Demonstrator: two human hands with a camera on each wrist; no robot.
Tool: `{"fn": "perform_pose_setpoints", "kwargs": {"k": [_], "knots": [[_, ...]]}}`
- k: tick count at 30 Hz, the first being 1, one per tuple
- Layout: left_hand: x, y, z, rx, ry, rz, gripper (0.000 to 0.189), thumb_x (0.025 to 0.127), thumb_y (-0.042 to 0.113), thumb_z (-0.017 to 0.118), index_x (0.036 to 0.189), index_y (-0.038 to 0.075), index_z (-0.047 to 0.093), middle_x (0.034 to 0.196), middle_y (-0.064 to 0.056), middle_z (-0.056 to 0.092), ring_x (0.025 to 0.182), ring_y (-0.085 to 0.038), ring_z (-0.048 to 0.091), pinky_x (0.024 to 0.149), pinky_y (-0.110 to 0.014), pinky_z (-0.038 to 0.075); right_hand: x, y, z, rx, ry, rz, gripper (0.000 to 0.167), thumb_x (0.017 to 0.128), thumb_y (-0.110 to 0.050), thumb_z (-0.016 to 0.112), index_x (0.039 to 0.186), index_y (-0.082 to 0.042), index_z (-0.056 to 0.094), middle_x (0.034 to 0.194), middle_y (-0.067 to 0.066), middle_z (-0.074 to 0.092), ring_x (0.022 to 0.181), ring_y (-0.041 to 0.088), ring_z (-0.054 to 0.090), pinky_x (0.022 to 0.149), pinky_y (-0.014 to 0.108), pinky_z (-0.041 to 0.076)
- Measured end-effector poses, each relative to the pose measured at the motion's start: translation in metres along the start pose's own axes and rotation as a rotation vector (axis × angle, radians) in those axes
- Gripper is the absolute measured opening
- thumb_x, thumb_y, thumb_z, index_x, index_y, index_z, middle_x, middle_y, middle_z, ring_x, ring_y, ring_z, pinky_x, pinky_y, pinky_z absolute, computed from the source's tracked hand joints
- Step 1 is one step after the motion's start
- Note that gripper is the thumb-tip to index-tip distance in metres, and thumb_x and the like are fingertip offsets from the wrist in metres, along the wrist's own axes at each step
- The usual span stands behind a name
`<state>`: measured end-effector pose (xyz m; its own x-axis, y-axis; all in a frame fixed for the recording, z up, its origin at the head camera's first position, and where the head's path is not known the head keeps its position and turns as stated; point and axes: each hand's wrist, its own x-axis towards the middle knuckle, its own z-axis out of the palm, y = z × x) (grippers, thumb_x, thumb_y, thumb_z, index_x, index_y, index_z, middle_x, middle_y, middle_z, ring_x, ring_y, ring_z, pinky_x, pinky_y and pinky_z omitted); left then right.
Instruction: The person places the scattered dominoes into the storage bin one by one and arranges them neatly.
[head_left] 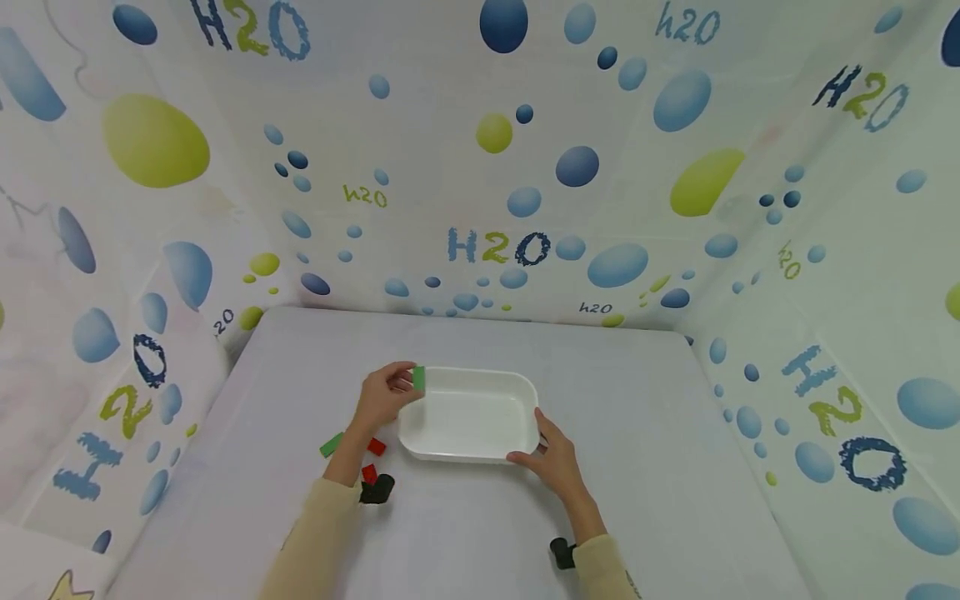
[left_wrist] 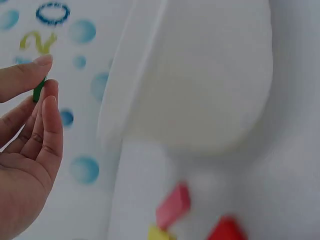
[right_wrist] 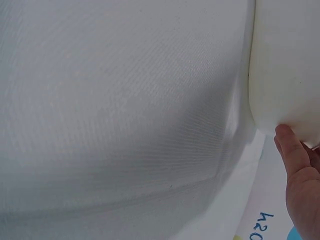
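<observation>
Between thumb and fingertips my left hand (head_left: 382,398) pinches a small green block (head_left: 419,379), raised over the left end of a white rectangular dish (head_left: 480,417). The left wrist view shows the same green block (left_wrist: 37,91) mostly covered by the fingers. My right hand (head_left: 553,454) grips the dish's near right corner, thumb on the front rim and fingers at the right side. In the right wrist view its fingers (right_wrist: 292,147) lie against the dish's outer wall (right_wrist: 280,75). The dish's inside looks bare.
Left of the dish lie a green block (head_left: 331,445), a red block (head_left: 377,447) and another red piece (head_left: 370,474). A yellow block (left_wrist: 160,233) shows at the left wrist view's bottom edge. Printed cloth walls (head_left: 450,167) surround the white table (head_left: 637,400).
</observation>
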<state>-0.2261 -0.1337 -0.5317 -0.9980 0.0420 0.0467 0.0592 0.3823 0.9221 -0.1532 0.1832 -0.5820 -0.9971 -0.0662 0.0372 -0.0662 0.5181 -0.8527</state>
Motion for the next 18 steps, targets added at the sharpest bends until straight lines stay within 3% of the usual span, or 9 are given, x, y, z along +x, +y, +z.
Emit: {"fn": "perform_pose_setpoints", "kwargs": {"k": [6, 11, 18], "knots": [[0.001, 0.028, 0.058, 0.014, -0.087, 0.072, 0.047, 0.076, 0.002, 0.079, 0.121, 0.001, 0.065, 0.096, -0.014, 0.068, 0.083, -0.021, 0.065, 0.073, -0.029, 0.055, 0.000, 0.002, 0.001, -0.026, 0.013, 0.003, 0.103, 0.069, -0.033, 0.086, 0.149, 0.002, 0.032, 0.150, 0.024, 0.040, 0.128, 0.039, 0.052, 0.096, 0.034, 0.051], [0.002, 0.036, 0.099, 0.028, -0.166, 0.128, 0.049, 0.074, 0.000, 0.080, 0.121, -0.001, 0.065, 0.095, -0.014, 0.070, 0.080, -0.021, 0.067, 0.067, -0.028, 0.055, 0.000, 0.003, 0.001, -0.015, 0.007, -0.008, 0.101, 0.070, -0.032, 0.085, 0.149, 0.004, 0.033, 0.150, 0.025, 0.040, 0.129, 0.040, 0.052, 0.095, 0.035, 0.051], [0.004, 0.032, 0.136, 0.120, -0.180, 0.076, 0.050, 0.073, 0.002, 0.081, 0.120, 0.000, 0.065, 0.091, -0.011, 0.069, 0.077, -0.019, 0.066, 0.062, -0.024, 0.052, 0.001, 0.002, 0.001, 0.019, 0.001, -0.017, 0.098, 0.072, -0.028, 0.084, 0.149, 0.005, 0.032, 0.150, 0.026, 0.039, 0.129, 0.040, 0.051, 0.095, 0.035, 0.051]]}}
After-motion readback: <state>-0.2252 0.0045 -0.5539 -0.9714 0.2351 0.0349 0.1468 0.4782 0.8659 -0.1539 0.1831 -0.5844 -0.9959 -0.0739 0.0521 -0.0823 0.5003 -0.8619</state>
